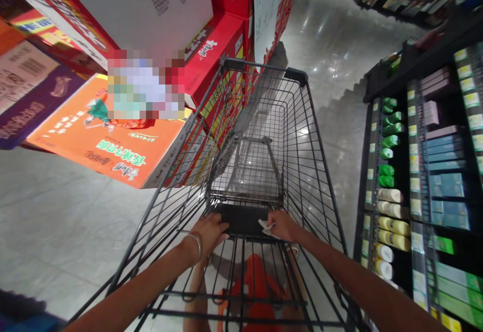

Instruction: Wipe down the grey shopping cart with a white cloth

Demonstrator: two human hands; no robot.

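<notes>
Both arms reach over a dark wire shopping cart (264, 64). At a black panel (241, 220) in the cart's middle, my left hand (210, 229) rests on the left end, fingers stretched out and holding nothing; a bracelet circles its wrist. My right hand (283, 224) is closed on a crumpled white tissue (266, 227) at the panel's right end. The exact material of the white piece cannot be made out. Through the wires below show legs and something orange (256, 284).
Stacked cartons, including an orange noodle box (109, 141) and red boxes (215, 55), stand close along the cart's left side. To the right, a black store shelf (372, 83) holds green bottles (392, 130) and blue boxes (447, 183). Grey shiny floor (324, 45) runs ahead.
</notes>
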